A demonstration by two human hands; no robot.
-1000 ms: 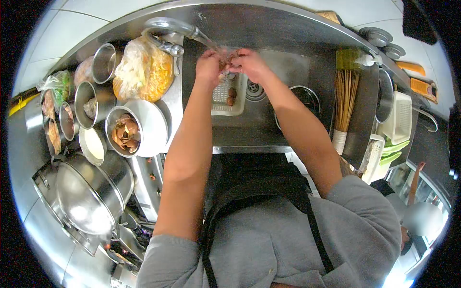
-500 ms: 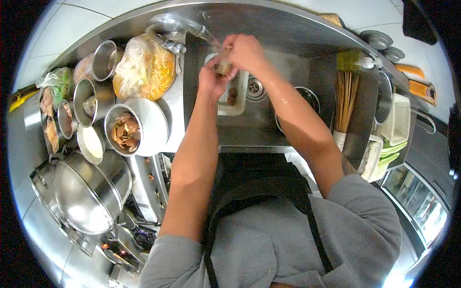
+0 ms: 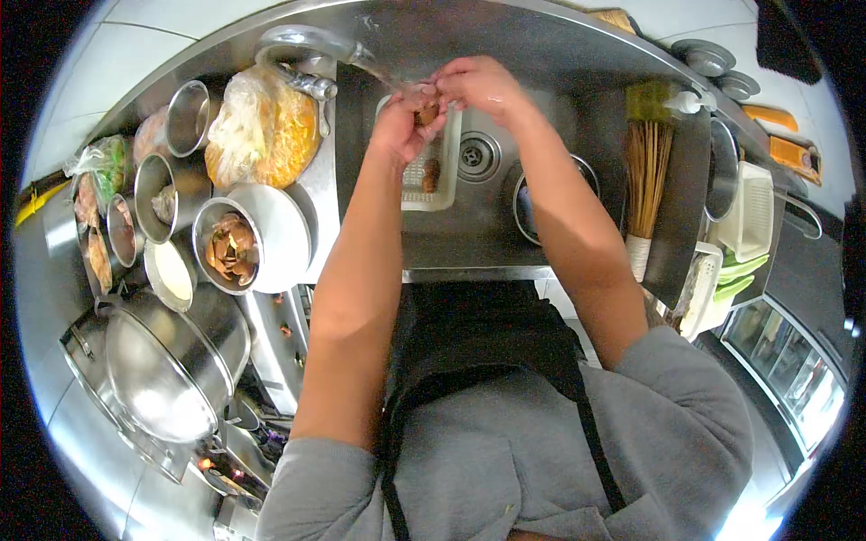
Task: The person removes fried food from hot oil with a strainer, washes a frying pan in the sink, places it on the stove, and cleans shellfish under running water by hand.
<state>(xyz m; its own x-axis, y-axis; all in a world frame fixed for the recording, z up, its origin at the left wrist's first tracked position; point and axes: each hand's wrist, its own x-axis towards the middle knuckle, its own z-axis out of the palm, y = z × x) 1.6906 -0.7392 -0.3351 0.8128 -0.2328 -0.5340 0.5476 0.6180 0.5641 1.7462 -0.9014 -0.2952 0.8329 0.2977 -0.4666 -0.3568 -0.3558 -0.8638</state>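
Over the sink, my left hand [image 3: 401,128] is closed around a small brown rounded piece [image 3: 427,114] that looks like a mushroom. My right hand [image 3: 484,88] is right beside it, its fingers pinched together at the edge of the left fingers; what they grip, if anything, is hidden. Water runs from the faucet [image 3: 307,38] towards the left hand. Below both hands a white slotted basket [image 3: 444,194] stands in the sink, with similar brown pieces [image 3: 431,173] inside.
Left of the sink stand a bowl of brown pieces [image 3: 232,248], a bag of yellow food [image 3: 271,135] and several steel bowls. A round steel pot [image 3: 521,212] sits in the sink near my right forearm. A stick brush [image 3: 648,171] leans at the right.
The piece in my left hand now turns a brown side up instead of a pale one. My right hand has shifted slightly right, and the view has moved a little.
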